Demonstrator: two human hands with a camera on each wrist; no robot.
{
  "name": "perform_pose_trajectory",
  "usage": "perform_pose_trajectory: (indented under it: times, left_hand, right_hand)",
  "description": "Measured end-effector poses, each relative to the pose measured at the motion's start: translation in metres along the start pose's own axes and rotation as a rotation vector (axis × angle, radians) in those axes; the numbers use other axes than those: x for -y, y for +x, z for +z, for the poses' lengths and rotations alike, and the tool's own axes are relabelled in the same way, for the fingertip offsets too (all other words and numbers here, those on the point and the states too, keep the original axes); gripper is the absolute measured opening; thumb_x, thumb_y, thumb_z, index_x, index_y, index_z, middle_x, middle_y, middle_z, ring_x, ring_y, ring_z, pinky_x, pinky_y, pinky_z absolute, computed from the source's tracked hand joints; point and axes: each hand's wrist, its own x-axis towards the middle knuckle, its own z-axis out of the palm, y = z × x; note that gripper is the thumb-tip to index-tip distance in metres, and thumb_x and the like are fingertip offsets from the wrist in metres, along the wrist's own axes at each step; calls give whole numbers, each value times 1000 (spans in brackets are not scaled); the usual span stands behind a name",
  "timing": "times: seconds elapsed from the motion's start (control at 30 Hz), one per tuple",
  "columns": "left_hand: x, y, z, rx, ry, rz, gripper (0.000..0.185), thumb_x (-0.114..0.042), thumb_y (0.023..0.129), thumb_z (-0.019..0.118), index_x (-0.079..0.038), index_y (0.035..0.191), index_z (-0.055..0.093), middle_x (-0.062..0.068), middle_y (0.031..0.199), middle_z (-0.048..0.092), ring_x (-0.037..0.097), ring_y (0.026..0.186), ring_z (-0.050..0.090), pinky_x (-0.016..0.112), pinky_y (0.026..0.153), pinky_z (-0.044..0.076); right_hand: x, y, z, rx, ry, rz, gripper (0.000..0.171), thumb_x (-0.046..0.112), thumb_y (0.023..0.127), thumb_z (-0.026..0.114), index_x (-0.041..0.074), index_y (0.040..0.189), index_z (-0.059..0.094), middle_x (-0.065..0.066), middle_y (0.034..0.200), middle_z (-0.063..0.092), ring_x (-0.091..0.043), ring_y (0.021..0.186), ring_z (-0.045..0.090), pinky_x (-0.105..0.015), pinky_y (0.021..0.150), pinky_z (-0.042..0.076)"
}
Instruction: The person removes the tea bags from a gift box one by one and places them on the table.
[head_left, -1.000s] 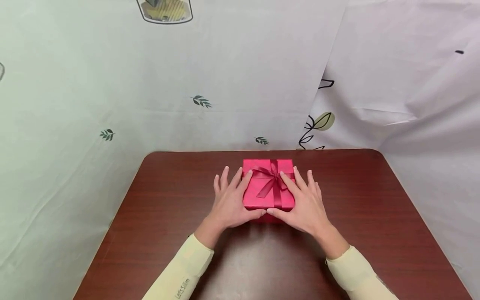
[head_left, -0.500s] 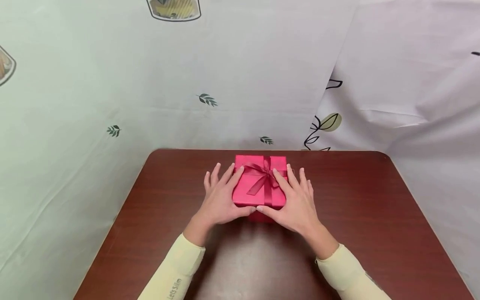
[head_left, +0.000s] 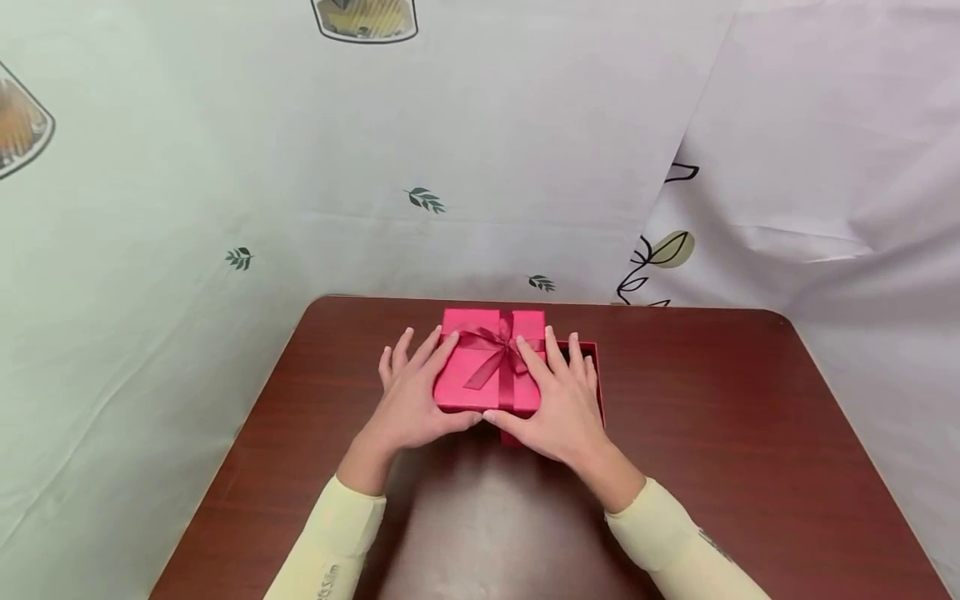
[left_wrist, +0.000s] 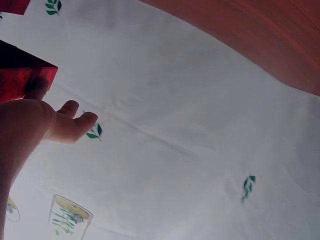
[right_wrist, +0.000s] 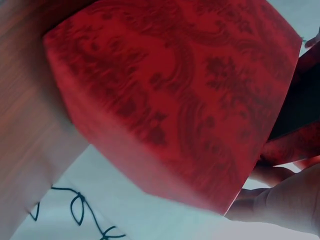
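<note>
Both hands hold the lid of a red gift box, with a dark red ribbon and bow (head_left: pixel 504 343) on top. My left hand (head_left: pixel 411 398) grips the left side of the lid (head_left: pixel 467 363), thumb along the front edge. On the right side, my right hand (head_left: pixel 558 410) grips it too, with the index finger near the bow. The lid is raised and shifted left of the box base (right_wrist: pixel 175 105), whose patterned side fills the right wrist view. In the head view, the base's open top shows partly behind the right hand. The lid's dark hollow underside appears in the left wrist view.
The box base stands on a dark brown wooden table (head_left: pixel 712 433) with rounded far corners. Behind and beside it hangs a pale cloth backdrop (head_left: pixel 480 150) printed with leaves.
Both hands have carried the lid leftward off the base, uncovering part of the base's open top and its right edge. The head view has also shifted slightly.
</note>
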Motion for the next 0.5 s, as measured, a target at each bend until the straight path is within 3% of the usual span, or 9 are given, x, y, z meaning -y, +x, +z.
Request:
perform_pose_trajectory:
  times: [0.5]
  left_hand:
    - [32, -24, -24, -30, -88, -67, 113, -54, 62, 89, -21, 156, 37, 10, 159, 31, 39, 145, 10, 70, 105, 4]
  right_hand:
    - [37, 14, 24, 29, 17, -37, 103, 84, 72, 59, 28, 156, 39, -14, 162, 24, -45, 147, 7, -67, 109, 19]
